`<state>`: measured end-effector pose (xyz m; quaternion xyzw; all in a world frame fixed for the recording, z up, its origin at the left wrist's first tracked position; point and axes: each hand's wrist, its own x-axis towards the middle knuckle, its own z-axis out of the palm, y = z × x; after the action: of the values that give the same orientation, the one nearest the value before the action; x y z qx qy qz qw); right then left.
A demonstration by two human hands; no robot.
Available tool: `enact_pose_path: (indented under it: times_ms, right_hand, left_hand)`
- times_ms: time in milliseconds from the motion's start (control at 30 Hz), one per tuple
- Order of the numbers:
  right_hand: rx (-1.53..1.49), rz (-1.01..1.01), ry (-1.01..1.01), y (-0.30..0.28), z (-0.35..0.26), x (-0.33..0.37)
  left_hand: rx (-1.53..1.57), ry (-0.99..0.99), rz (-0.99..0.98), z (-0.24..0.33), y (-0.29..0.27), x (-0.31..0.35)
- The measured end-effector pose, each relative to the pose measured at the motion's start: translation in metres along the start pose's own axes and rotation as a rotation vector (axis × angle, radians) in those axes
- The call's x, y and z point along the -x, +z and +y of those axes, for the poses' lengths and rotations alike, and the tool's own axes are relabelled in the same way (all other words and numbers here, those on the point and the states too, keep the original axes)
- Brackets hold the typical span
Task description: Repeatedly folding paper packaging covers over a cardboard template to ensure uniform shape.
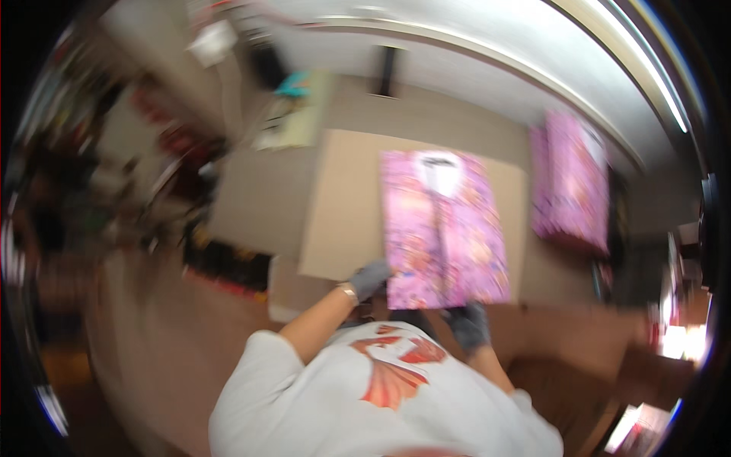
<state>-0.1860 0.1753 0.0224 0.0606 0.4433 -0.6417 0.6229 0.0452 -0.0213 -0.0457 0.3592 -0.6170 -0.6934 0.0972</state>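
A folded pink-purple floral shirt (pixel 476 244) with a white panel at its collar lies over a brown cardboard sheet (pixel 346 202), its near edge reaching about the front of the sheet. My left hand (pixel 369 279), in a grey glove, is closed at the shirt's lower left edge, with the fingertips blurred against the cloth. At the near edge, right of the middle, my grey-gloved right hand (pixel 467 326) grips the shirt, some of its fingers hidden beneath it.
A stack of similar floral garments (pixel 572 183) stands on the right of the table (pixel 251 194). Pale sheets with a turquoise item (pixel 293 85) lie at the far left. A dark box-like thing (pixel 228 263) sits by the left front edge, and brown cardboard (pixel 571 335) is at the near right.
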Motion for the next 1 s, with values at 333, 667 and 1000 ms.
enact_pose_path:
  times_ms: [333,667,1000]
  right_hand:
    - [0.109,0.34,-0.583,-0.053,-0.146,-0.008]
    - [-0.267,0.497,-0.484,-0.123,-0.324,-0.075]
    - [-0.013,0.904,-0.633,-0.196,-0.387,-0.184]
  left_hand:
    - [0.277,-0.266,-0.069,0.081,0.021,-0.001]
    - [0.232,-0.228,0.099,0.051,-0.008,0.014]
    - [0.098,-0.109,0.552,0.03,-0.068,0.052]
